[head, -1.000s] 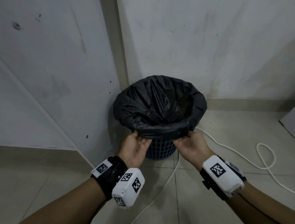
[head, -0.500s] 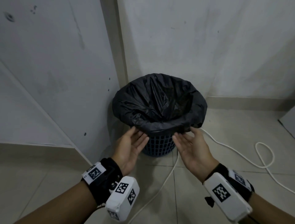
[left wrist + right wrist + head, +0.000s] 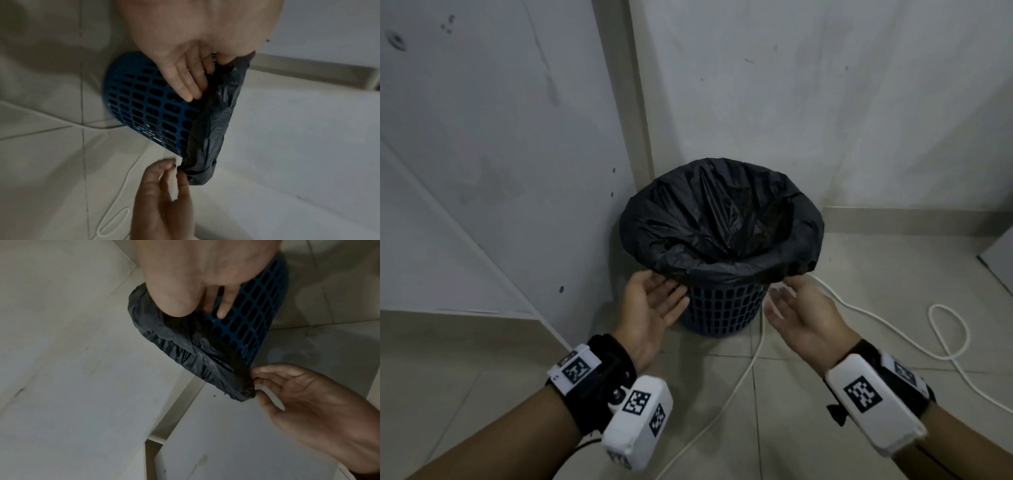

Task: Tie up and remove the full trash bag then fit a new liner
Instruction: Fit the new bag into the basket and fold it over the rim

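Both hands sit just under the trash bag's [image 3: 722,233] folded cuff at the blue basket [image 3: 724,310], probably to free it. The left hand [image 3: 654,308] is open with fingertips at the cuff; the right hand [image 3: 804,315] is open too.

blocked: white walls [image 3: 825,120] close behind and left of blue slotted plastic bin [image 3: 722,311] | floor: white cable [image 3: 739,383] runs beside bin's right | free: tiled floor [image 3: 482,394] in front

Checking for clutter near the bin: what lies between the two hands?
In the head view, the blue basket stands between the left hand and right hand, bag edge above, white cable on the floor.
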